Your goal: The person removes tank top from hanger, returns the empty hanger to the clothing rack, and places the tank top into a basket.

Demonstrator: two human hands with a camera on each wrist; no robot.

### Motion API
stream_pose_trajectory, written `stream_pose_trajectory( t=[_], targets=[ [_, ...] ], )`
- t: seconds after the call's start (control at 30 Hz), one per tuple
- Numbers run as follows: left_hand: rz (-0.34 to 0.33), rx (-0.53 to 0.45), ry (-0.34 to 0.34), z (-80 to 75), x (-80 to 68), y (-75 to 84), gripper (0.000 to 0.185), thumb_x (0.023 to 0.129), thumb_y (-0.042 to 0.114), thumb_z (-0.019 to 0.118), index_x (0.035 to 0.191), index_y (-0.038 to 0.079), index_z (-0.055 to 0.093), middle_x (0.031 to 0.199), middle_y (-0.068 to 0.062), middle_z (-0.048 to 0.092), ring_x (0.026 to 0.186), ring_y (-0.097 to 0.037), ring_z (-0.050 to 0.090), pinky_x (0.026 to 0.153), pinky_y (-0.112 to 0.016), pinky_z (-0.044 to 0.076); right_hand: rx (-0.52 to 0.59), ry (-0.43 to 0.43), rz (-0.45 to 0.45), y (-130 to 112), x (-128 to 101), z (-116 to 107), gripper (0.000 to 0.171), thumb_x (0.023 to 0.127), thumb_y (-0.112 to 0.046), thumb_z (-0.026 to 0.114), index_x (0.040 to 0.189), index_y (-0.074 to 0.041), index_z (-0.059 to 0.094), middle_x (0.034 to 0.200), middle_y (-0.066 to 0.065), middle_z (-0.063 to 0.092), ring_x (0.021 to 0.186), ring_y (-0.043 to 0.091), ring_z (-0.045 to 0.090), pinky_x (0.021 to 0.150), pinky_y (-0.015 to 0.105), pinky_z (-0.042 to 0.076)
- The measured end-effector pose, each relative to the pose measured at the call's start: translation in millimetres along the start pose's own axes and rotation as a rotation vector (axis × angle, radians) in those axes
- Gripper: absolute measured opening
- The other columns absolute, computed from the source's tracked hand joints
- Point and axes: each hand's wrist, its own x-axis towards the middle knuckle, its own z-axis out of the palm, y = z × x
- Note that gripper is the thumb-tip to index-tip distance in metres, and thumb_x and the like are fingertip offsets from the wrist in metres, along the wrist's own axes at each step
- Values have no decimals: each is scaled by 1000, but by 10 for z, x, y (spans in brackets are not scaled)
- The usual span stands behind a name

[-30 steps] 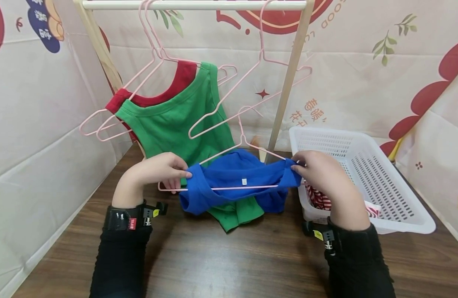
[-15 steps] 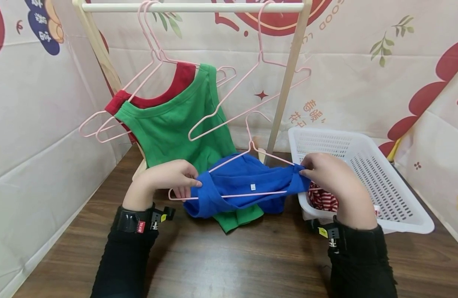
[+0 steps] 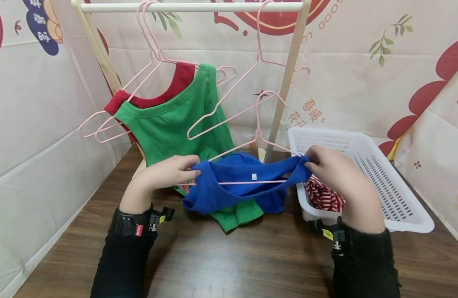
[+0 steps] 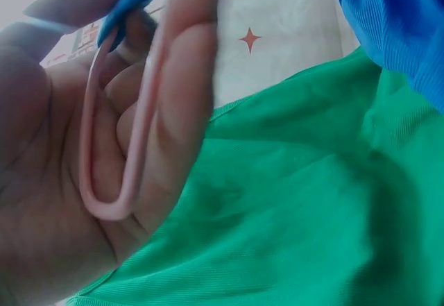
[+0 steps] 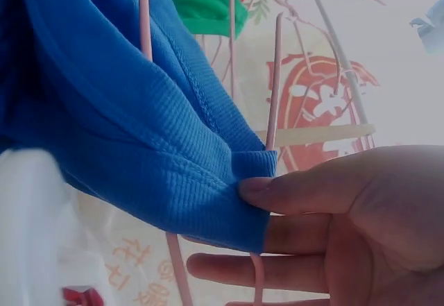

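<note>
A blue top (image 3: 243, 182) is stretched between my two hands over a pink hanger (image 3: 257, 124), just above the brown table (image 3: 229, 256). My left hand (image 3: 173, 169) pinches the blue cloth and grips the hanger's left end (image 4: 104, 146). My right hand (image 3: 325, 165) pinches the top's other shoulder (image 5: 229, 202) against the hanger's right end. A green top (image 3: 173, 124) hangs on the wooden rack (image 3: 191, 6) right behind, its hem lying on the table under the blue one. A red top (image 3: 180, 80) hangs behind the green one.
A white slotted basket (image 3: 381, 174) stands at the right and holds a red-and-white striped cloth (image 3: 323, 198). One bare pink hanger (image 3: 251, 70) hangs on the rail. The rack's right post (image 3: 288, 78) stands close behind the blue top. Patterned sheets wall in the table.
Both hands have lifted the blue top and its hanger a little and shifted right. The hanger's hook has tipped more upright.
</note>
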Motion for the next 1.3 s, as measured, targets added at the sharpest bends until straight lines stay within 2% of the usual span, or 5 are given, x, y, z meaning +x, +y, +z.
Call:
stream_pose_trajectory(
  t=[0.1,0.33,0.63,1.0,1.3],
  targets=[
    [7,14,46,-14,-14,-2,11,101,21,52,102,10,51,80,-10,63,67,-24,66,65,-38,55,-1,40,-13,-38,-35,-30,15,98,-8,55,108,2,58,88,13,61,78,28,55,71,43,44],
    [-4,46,132,-41,-35,-31,38,100,33,55,134,16,52,92,-6,63,68,-24,63,70,-43,53,-8,96,-32,-107,-79,-68,21,101,-13,51,112,2,58,88,13,62,79,29,56,72,45,44],
    [65,64,277,-59,-77,22,36,100,31,56,134,19,55,87,-10,62,58,-23,59,64,-40,51,-55,231,-115,-141,-57,-54,25,104,-18,47,113,0,60,87,13,59,83,32,55,77,52,43],
    [85,188,352,-52,-132,132,30,100,32,56,127,20,59,68,-1,55,52,-18,54,59,-38,45,-69,375,-163,-221,-32,-7,21,101,-12,51,113,2,60,98,19,61,91,35,53,88,56,43],
    [110,272,371,-13,-146,220,31,100,32,56,128,20,61,86,3,65,68,-13,61,66,-35,50,-38,446,-249,-304,-28,20,18,100,-8,53,111,4,61,94,18,61,85,32,53,80,52,44]
  ],
)
